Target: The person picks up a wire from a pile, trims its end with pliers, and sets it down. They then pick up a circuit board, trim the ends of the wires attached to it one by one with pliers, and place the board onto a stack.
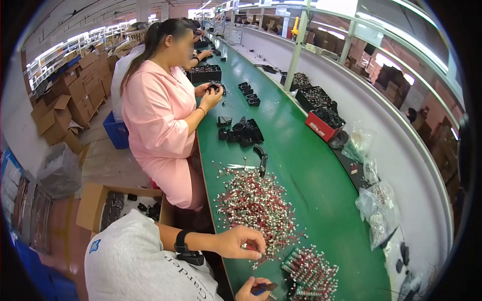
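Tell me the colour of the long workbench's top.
The workbench is green; the head view shows it best.

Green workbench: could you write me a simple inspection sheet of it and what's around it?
Surface: long green workbench, heavily loaded nearest the wearer.
Job's things: a large loose heap of small red-wired, pale-tipped pieces; a smaller cluster with green parts beside it.
Clutter: black parts, red box of dark pieces, plastic bags.
Hands: left hand at the heap's edge, grip unclear; right hand holds a dark tool.
Cables: short red wires in the heap; longer ones, nothing seen clearly.
Surroundings: co-worker in pink handling a black item; cardboard boxes behind.
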A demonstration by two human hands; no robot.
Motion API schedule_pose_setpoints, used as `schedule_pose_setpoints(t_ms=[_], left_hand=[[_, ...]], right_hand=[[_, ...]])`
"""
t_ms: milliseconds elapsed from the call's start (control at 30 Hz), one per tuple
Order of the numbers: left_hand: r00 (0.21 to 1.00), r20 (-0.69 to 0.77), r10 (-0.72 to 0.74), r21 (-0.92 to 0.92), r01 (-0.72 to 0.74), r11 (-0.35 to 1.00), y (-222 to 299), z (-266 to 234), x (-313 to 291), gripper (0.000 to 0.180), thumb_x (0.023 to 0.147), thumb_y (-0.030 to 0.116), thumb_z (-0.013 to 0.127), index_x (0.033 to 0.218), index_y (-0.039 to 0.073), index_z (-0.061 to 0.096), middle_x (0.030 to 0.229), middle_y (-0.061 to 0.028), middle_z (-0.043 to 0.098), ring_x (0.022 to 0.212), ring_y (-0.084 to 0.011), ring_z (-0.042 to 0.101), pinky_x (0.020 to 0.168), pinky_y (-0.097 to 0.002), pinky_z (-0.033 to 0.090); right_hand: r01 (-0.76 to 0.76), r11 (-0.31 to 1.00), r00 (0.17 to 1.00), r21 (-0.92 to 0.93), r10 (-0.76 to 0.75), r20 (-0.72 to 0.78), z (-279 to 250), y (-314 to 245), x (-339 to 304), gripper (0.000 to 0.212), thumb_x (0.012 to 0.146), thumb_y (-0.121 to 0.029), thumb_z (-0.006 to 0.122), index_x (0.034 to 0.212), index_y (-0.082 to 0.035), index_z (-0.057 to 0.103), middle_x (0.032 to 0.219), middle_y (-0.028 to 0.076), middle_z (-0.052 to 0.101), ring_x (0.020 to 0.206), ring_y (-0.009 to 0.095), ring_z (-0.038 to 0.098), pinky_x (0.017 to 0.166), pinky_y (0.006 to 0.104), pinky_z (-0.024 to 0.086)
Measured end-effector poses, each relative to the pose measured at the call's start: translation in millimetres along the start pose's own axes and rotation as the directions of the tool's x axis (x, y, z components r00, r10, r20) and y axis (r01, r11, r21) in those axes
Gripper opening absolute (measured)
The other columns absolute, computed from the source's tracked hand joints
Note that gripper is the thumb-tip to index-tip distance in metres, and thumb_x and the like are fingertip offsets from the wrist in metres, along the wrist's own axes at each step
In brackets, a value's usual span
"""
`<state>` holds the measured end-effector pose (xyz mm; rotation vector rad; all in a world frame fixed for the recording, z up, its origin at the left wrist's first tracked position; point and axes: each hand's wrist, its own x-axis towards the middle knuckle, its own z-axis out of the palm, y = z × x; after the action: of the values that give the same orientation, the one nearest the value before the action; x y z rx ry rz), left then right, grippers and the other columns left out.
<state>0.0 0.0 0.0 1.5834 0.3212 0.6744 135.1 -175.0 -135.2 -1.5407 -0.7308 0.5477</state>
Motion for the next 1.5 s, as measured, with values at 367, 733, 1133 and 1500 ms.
schedule_pose_setpoints(t_ms=[367, 733, 1133, 1500], left_hand=[[0.984, -0.132, 0.118, 0.093, -0.107, 0.99, 8.9, -37.9, 13.1, 0.014, 0.083, -0.008, 0.068, 0.095, -0.001, 0.066, 0.105, -0.0115, 0.067, 0.094, -0.0144, 0.065, 0.076, -0.0256, 0.053], [0.955, -0.063, 0.289, 0.144, -0.278, 0.95, -6.2, -58.5, 29.0, 0.02, 0.075, -0.011, 0.073, 0.092, -0.001, 0.069, 0.097, -0.0139, 0.07, 0.088, -0.0208, 0.068, 0.074, -0.031, 0.056], [0.929, -0.041, 0.369, 0.23, -0.351, 0.908, -14.7, -62.7, 41.4, 0.02, 0.072, -0.005, 0.079, 0.089, 0.003, 0.071, 0.092, -0.0125, 0.07, 0.081, -0.0196, 0.069, 0.068, -0.0284, 0.056], [0.963, -0.024, 0.268, 0.132, -0.263, 0.956, -26.3, -61.0, 50.6, 0.019, 0.069, -0.007, 0.08, 0.085, 0.0, 0.072, 0.085, -0.0112, 0.071, 0.081, -0.0217, 0.069, 0.071, -0.0323, 0.055]], right_hand=[[0.018, 0.993, 0.931, 0.119, -0.06, 0.36, 21.1, -84.8, 24.5, 0.033, 0.089, -0.011, 0.059, 0.119, 0.005, 0.056, 0.091, 0.012, 0.066, 0.079, 0.018, 0.061, 0.073, 0.0307, 0.05], [0.141, 0.975, 0.89, -0.169, -0.051, 0.453, 40.7, -138.7, 57.4, 0.045, 0.097, -0.033, 0.054, 0.124, 0.003, 0.053, 0.091, 0.011, 0.063, 0.074, 0.016, 0.056, 0.069, 0.0302, 0.046], [0.179, 0.936, 0.87, -0.303, -0.007, 0.493, 39.2, -141.5, 72.7, 0.036, 0.096, -0.028, 0.055, 0.118, 0.001, 0.055, 0.082, 0.012, 0.059, 0.067, 0.022, 0.056, 0.063, 0.0331, 0.045], [-0.026, 0.956, 0.802, -0.292, 0.195, 0.565, 30.4, -136.1, 81.6, 0.034, 0.096, -0.032, 0.056, 0.101, 0.002, 0.058, 0.068, 0.008, 0.057, 0.061, 0.019, 0.054, 0.06, 0.0316, 0.045]])
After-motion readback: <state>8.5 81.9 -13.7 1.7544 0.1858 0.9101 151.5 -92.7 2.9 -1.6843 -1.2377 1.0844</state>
